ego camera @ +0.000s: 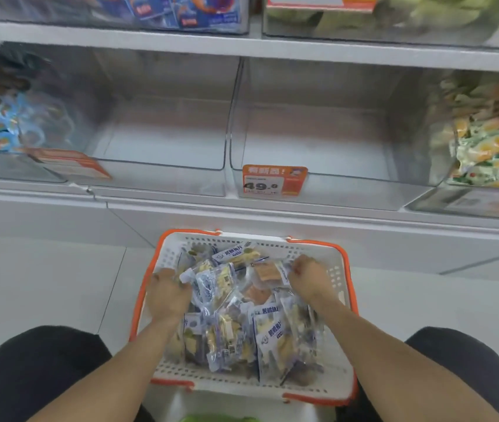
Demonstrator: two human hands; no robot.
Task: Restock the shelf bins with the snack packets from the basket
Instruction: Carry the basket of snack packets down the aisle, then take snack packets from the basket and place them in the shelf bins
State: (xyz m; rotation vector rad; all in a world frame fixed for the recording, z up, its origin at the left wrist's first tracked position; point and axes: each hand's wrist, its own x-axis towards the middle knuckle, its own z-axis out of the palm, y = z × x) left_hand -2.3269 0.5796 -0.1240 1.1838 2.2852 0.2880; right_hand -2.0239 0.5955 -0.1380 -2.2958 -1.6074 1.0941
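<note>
The shelf [242, 205] carries clear bins: two middle bins [163, 147] and [318, 153] hold nothing visible, with filled ones on either side and an orange price tag [274, 180] in front. Below, on the floor, a white basket [338, 385] with orange rim holds the heap of snack packets [242, 315]. The left hand [167, 295] has its grip clenched, seemingly around packets; the right hand [309, 277] pinches a packet's edge.
</note>
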